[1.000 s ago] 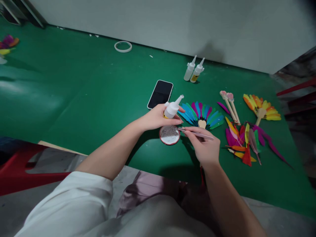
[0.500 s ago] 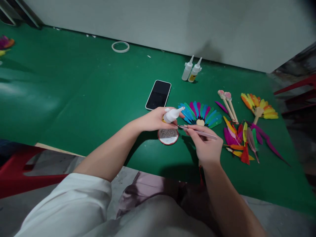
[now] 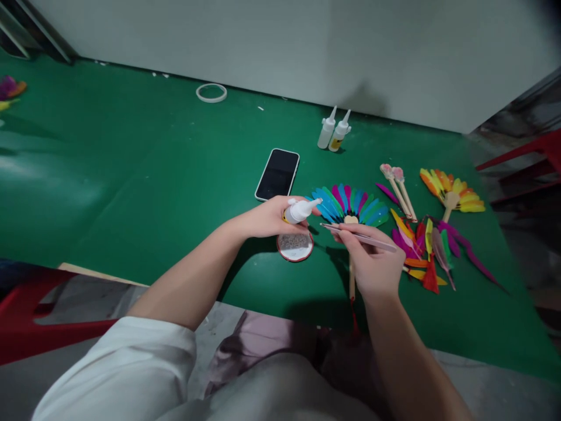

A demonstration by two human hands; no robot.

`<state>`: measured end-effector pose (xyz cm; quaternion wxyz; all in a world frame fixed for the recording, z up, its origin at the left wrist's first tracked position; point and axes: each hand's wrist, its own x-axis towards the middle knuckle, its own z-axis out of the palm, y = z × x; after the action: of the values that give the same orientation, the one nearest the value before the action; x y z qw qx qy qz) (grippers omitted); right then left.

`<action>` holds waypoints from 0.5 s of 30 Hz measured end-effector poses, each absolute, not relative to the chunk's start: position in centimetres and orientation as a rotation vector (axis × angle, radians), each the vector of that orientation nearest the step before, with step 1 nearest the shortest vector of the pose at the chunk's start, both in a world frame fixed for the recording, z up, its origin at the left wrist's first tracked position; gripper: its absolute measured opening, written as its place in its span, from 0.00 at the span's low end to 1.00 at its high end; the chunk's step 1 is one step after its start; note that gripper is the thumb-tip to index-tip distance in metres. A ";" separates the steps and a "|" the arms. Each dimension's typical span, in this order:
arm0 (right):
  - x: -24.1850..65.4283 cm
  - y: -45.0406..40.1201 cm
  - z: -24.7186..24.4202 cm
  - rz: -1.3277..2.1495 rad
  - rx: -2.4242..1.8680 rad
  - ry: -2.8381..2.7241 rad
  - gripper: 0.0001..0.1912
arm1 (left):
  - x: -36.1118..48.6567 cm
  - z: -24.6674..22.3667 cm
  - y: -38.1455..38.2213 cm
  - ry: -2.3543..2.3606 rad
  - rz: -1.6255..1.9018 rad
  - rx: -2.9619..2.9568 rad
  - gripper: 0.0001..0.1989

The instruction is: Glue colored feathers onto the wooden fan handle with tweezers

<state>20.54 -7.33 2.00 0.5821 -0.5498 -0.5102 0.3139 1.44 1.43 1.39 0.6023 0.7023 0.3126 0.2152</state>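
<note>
My left hand (image 3: pixel 274 217) is closed around a white glue bottle (image 3: pixel 300 210), whose nozzle tilts up to the right. Pinched in the fingers of my right hand (image 3: pixel 372 257) is a pair of tweezers (image 3: pixel 363 238), its tip pointing left, a short way from the bottle. Below my left hand lies a round red-rimmed dish (image 3: pixel 294 255) holding small greyish bits too fine to make out. A blue, green and purple feather fan (image 3: pixel 370 213) lies behind my hands, its wooden handle (image 3: pixel 352 280) passing beneath my right hand toward a red tassel.
A phone (image 3: pixel 277 174) lies behind my left hand. Two more glue bottles (image 3: pixel 333 134) stand near the wall. To the right are loose feathers (image 3: pixel 432 263), a yellow-orange fan (image 3: pixel 451 196) and two sticks with pink tops (image 3: pixel 401 190). A white ring (image 3: pixel 211 93) lies at the back.
My right hand with the tweezers has shifted slightly right and down, away from the glue bottle, uncovering more of the fan's handle. The whole view has also tilted a little.
</note>
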 end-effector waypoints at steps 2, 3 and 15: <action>20.8 -7.5 2.5 0.679 -1.246 -1.183 0.05 | 1.5 1.6 1.2 0.739 0.484 1.636 0.22; 20.9 -7.6 2.9 0.645 -1.224 -1.175 0.06 | 1.6 1.8 1.0 0.742 0.474 1.634 0.22; 20.6 -9.7 6.6 0.542 -1.168 -1.233 0.13 | 2.2 2.4 -0.7 0.708 0.429 1.650 0.21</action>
<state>20.60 -9.72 6.58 0.6282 -0.5098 -0.5380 0.2366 2.24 -0.67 2.35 0.6035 0.7127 0.3059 0.1851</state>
